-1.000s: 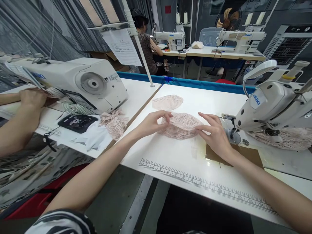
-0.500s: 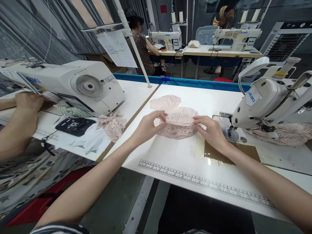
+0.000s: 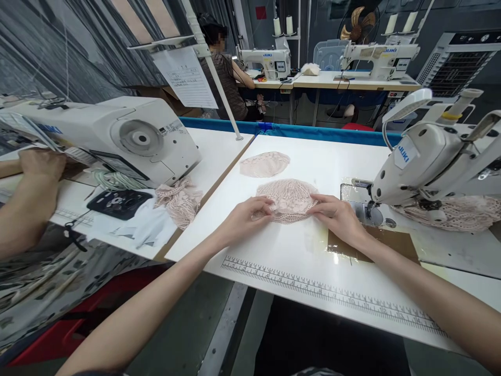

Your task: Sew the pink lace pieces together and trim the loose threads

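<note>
A pale pink lace piece (image 3: 288,192) lies on the white sewing table (image 3: 250,245), with layers showing along its near edge. My left hand (image 3: 250,216) pinches its left end between thumb and fingers. At the right end, my right hand (image 3: 334,213) grips the lace edge in the same way. A second, leaf-shaped lace piece (image 3: 265,164) lies flat just beyond, apart from both hands. To the right of my right hand stands a JUKI sewing machine (image 3: 415,162), and more pink lace (image 3: 457,213) is bunched behind its needle area.
A printed ruler (image 3: 313,290) runs along the table's front edge. Brown card (image 3: 379,244) is taped beside the machine plate. At left, a co-worker's hand (image 3: 43,167) is at another sewing machine (image 3: 136,136), near a black phone-like object (image 3: 119,202) and crumpled lace (image 3: 180,202).
Both hands have brought the held lace down toward me onto the table. It now lies flatter and apart from the far lace piece, which it overlapped before.
</note>
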{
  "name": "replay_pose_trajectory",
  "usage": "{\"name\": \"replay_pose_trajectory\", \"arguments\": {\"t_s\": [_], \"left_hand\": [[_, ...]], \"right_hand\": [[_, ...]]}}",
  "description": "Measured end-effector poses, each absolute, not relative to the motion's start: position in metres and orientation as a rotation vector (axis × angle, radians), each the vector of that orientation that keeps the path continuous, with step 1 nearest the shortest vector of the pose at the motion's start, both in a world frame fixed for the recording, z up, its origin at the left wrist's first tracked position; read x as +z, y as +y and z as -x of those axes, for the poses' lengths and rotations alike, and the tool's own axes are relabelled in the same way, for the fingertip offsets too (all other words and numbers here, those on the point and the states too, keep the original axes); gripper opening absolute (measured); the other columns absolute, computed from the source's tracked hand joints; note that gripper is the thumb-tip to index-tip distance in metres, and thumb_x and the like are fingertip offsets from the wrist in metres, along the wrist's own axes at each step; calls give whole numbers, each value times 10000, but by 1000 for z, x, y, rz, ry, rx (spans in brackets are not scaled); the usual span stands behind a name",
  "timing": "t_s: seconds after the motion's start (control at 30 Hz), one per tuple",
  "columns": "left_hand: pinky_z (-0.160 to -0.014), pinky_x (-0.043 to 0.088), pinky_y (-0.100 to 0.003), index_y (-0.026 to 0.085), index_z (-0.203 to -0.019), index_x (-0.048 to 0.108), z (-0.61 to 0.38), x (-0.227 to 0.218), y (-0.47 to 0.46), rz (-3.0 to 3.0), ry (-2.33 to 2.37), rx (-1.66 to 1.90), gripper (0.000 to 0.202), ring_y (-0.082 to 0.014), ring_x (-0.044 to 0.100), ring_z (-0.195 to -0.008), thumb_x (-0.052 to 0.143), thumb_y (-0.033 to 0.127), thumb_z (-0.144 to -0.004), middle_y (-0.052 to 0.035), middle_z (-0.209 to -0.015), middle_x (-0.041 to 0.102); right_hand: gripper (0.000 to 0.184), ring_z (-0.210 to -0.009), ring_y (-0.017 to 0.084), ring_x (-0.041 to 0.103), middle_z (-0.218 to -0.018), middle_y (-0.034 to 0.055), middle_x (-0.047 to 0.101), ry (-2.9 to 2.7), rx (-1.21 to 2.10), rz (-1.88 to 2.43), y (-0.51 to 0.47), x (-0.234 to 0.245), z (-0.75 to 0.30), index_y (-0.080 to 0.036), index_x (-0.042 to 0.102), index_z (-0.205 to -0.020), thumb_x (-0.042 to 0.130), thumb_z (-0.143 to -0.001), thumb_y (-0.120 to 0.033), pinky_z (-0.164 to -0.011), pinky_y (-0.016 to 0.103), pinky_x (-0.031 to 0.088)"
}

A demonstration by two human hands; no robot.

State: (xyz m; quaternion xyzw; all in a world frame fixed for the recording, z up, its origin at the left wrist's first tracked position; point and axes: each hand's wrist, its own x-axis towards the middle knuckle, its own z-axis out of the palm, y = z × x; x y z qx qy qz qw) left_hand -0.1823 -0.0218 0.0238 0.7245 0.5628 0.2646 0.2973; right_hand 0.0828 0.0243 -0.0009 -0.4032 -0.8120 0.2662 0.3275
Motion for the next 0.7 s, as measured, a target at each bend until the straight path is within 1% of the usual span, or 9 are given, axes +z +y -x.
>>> {"name": "replay_pose_trajectory", "arguments": {"t_s": [0.07, 0.13, 0.23, 0.3, 0.37, 0.43, 0.5, 0.57, 0.7], "left_hand": [[-1112, 281, -523, 208, -776, 645, 180, 27, -23, -1939, 1531, 723, 261, -260, 517, -1238, 594, 452, -851, -75, -1198, 655], [-1104, 276, -542, 212, -890, 648, 176, 30, -24, -1986, 1579, 794, 251, -241, 587, -1112, 595, 454, -854, -62, -1101, 682], [-929, 455, -464, 224, -1087, 644, 170, 32, -24, -2087, 1559, 788, 327, -219, 610, -941, 581, 451, -860, -50, -971, 671], [-793, 503, -391, 228, -969, 700, 167, 30, -25, -2123, 1509, 716, 288, -213, 599, -875, 569, 462, -862, -49, -896, 645], [-769, 508, -369, 216, -749, 702, 165, 26, -27, -2124, 1493, 716, 309, -205, 596, -859, 556, 460, -872, -49, -869, 625], [-843, 509, -385, 211, -733, 685, 164, 20, -29, -2121, 1539, 801, 308, -215, 599, -955, 545, 437, -888, -57, -963, 630], [-947, 484, -424, 232, -964, 688, 163, 14, -32, -2159, 1610, 828, 247, -243, 553, -1140, 527, 411, -906, -73, -1185, 603], [-1026, 439, -462, 266, -1241, 588, 161, 9, -35, -2251, 1665, 720, 355, -265, 455, -1294, 502, 401, -924, -82, -1392, 498], [-1102, 374, -492, 266, -1374, 495, 164, 4, -34, -2374, 1718, 504, 451, -274, 375, -1380, 417, 431, -962, -77, -1497, 410]], "right_hand": [[278, -1250, 253, 534, -1291, 54, 621, -2149, 717, 1071, 23, -2, -86, -291, 764, -925, 587, -839, -94, -1017, 506, 469], [306, -1327, 259, 453, -1319, 46, 601, -2187, 729, 1069, 22, -4, -88, -306, 759, -963, 574, -850, -91, -1058, 535, 419], [306, -1386, 264, 367, -1372, 49, 556, -2248, 742, 1032, 23, -7, -90, -307, 746, -1020, 570, -863, -111, -1078, 560, 380], [311, -1414, 266, 316, -1406, 45, 521, -2272, 749, 1015, 23, -9, -92, -312, 734, -1053, 575, -864, -123, -1087, 571, 360], [329, -1436, 265, 268, -1427, 33, 497, -2291, 743, 998, 24, -10, -93, -324, 724, -1076, 576, -860, -124, -1089, 579, 352], [344, -1440, 265, 256, -1437, 25, 485, -2302, 681, 991, 24, -10, -93, -326, 713, -1098, 577, -856, -124, -1076, 570, 375], [356, -1404, 261, 338, -1410, 38, 519, -2293, 535, 1018, 24, -10, -94, -301, 699, -1133, 560, -861, -118, -1052, 542, 418], [359, -1306, 251, 474, -1326, 63, 598, -2285, 400, 1059, 24, -9, -94, -256, 686, -1162, 530, -874, -108, -1026, 512, 453], [346, -1208, 257, 558, -1253, 75, 650, -2343, 296, 1083, 23, -11, -92, -197, 659, -1204, 511, -901, -126, -1048, 519, 421]]}}
